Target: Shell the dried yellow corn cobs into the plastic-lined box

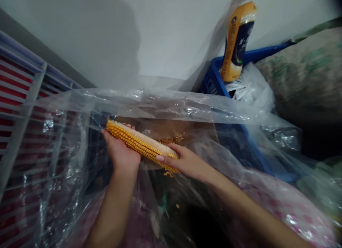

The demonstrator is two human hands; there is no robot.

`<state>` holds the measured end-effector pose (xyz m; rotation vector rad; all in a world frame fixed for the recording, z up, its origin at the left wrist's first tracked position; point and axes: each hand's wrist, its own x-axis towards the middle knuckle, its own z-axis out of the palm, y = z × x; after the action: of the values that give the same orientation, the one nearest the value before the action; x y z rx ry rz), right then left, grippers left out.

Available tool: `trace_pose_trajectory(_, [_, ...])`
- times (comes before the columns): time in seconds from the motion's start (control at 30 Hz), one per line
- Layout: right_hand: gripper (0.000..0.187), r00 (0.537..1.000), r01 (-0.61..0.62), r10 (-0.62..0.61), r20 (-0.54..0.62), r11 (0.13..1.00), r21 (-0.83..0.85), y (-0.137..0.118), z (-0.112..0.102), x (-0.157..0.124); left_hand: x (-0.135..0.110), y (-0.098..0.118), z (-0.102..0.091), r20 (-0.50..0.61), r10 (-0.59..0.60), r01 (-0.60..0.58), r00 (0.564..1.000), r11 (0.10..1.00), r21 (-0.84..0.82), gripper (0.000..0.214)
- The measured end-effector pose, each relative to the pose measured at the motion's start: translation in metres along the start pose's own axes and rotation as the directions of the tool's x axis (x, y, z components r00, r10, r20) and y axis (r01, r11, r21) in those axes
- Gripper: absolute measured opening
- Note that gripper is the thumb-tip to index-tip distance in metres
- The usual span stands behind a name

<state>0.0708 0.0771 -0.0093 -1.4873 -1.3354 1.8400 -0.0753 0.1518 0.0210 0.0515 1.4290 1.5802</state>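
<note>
An ear of corn (139, 143) lies slanted across both my hands, with rows of yellow kernels along its near side and a bare whitish strip of cob along its upper side. My left hand (121, 148) is wrapped around the left end from below. At the right end my right hand (180, 159) grips the ear, its thumb pressed on the kernels. A few loose kernels (169, 174) show just under that end. Beneath the ear, more kernels (173, 138) lie on a brown surface inside a clear plastic sheet (165, 102).
A white slatted rack (26, 112) stands at the left. At the right, a blue crate (219, 71) holds a yellow bottle (237, 41) and a white plastic bag (256, 86). A patterned sack (307, 70) sits beyond it. A pale wall (165, 37) rises behind.
</note>
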Motion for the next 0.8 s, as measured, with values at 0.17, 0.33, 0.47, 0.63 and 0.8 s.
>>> trace_pose_trajectory(0.17, [0.046, 0.994, 0.095, -0.089, -0.065, 0.989, 0.109, -0.005, -0.009, 0.001, -0.009, 0.002, -0.001, 0.123, 0.015, -0.01, 0.992, 0.999, -0.042, 0.045])
trace_pose_trajectory(0.33, [0.047, 0.98, 0.158, -0.145, -0.139, 0.984, 0.088, -0.003, -0.003, 0.002, -0.025, -0.016, -0.004, 0.172, -0.068, 0.067, 0.983, 0.998, 0.013, 0.028])
trace_pose_trajectory(0.47, [0.06, 0.994, 0.061, -0.025, -0.108, 0.936, 0.345, -0.005, 0.003, 0.0, -0.022, -0.018, -0.008, 0.106, -0.044, 0.051, 0.993, 0.997, -0.064, 0.026])
trace_pose_trajectory(0.63, [0.055, 0.988, 0.001, 0.074, -0.136, 0.874, 0.485, -0.01, 0.005, 0.0, -0.018, -0.015, -0.007, 0.079, 0.016, -0.009, 0.997, 0.997, -0.08, 0.025])
trace_pose_trajectory(0.8, [0.045, 0.977, 0.025, 0.076, -0.198, 0.885, 0.464, -0.007, 0.011, 0.001, -0.025, -0.019, -0.006, 0.115, 0.087, -0.081, 0.99, 0.995, -0.053, 0.027])
